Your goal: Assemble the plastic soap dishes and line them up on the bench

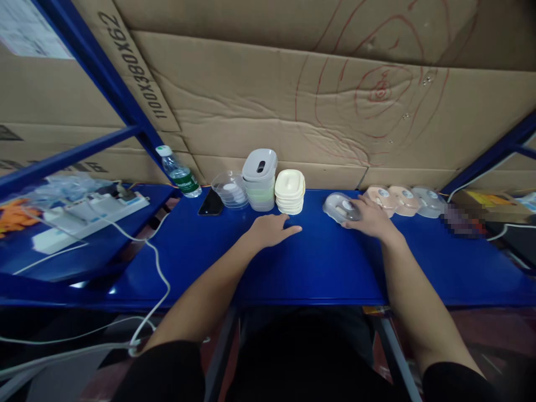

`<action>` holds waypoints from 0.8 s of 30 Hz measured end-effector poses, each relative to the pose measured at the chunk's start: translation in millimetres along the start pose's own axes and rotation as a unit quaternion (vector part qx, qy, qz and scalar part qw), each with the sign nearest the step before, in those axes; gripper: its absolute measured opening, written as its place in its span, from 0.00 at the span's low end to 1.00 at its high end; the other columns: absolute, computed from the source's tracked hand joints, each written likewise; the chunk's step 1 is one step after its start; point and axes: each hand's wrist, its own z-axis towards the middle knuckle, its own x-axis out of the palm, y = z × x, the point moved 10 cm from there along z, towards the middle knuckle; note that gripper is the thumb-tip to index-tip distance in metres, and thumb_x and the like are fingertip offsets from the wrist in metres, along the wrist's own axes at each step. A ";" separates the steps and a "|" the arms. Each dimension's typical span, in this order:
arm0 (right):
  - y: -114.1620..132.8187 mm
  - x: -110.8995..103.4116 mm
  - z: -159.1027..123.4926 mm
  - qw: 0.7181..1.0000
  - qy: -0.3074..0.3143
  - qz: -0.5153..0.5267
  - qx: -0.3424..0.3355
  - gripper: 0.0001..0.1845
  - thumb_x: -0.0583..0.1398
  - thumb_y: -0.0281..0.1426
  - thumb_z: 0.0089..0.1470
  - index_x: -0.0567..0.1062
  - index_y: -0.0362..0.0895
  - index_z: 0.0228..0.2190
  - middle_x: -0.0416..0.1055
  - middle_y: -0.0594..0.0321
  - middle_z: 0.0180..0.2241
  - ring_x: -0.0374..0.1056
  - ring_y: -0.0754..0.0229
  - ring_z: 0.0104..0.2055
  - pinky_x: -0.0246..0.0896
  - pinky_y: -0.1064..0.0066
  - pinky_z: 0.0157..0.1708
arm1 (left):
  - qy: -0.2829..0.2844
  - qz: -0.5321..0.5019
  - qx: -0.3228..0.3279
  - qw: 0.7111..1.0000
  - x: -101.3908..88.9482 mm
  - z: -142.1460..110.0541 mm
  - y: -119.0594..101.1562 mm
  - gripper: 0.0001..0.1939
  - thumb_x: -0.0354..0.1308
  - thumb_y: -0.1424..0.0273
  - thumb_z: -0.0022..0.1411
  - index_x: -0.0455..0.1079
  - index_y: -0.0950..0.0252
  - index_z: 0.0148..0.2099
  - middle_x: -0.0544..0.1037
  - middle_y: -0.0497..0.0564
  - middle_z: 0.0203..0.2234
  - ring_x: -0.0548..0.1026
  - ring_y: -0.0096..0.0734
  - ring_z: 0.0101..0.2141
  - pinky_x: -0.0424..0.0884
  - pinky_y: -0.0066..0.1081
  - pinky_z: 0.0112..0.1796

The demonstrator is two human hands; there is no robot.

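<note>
On the blue table my right hand (374,219) is closed round the right side of a translucent lidded food container (335,206), which has a pale round mark on top. My left hand (271,230) is open, thumb and fingers apart, with nothing in it. Just beyond that hand is a stack of cream square lids (290,190). To their left rises a taller stack of translucent square containers (260,187), a grey piece with a dark slot on top. Clear round bowls (228,192) stand left of that stack.
Right of my right hand stand two peach-lidded containers (380,195) and a clear one (429,202) in a row. A water bottle (182,177) and a black phone (210,204) are at the left. Cardboard (251,84) backs the table; a white power strip (87,220) lies left.
</note>
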 end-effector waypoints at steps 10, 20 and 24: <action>11.7 5.1 1.1 0.997 0.003 -0.073 0.016 0.33 0.61 0.41 0.57 0.69 0.44 0.62 0.61 0.44 0.68 0.51 0.33 0.71 0.37 0.29 0.66 | 0.045 0.026 0.013 0.999 2.5 -5.0 -9.9 0.41 0.41 0.38 0.67 0.69 0.65 0.62 0.81 0.64 0.51 0.78 0.60 0.52 0.71 0.47 0.48; -9.1 7.3 13.6 0.999 -0.031 -0.010 -0.030 0.35 0.59 0.25 0.48 0.74 0.43 0.59 0.65 0.46 0.65 0.60 0.36 0.67 0.55 0.38 0.63 | 0.048 0.019 0.025 0.998 4.9 -4.9 -12.2 0.40 0.43 0.38 0.67 0.70 0.65 0.62 0.81 0.64 0.50 0.78 0.60 0.51 0.71 0.45 0.47; -17.2 5.2 17.2 0.997 -0.060 0.008 -0.053 0.33 0.59 0.23 0.46 0.77 0.44 0.55 0.69 0.49 0.63 0.64 0.39 0.64 0.58 0.42 0.63 | 0.040 0.016 0.029 0.999 5.2 -5.1 -11.4 0.40 0.44 0.38 0.66 0.71 0.64 0.61 0.82 0.64 0.49 0.79 0.60 0.50 0.71 0.44 0.46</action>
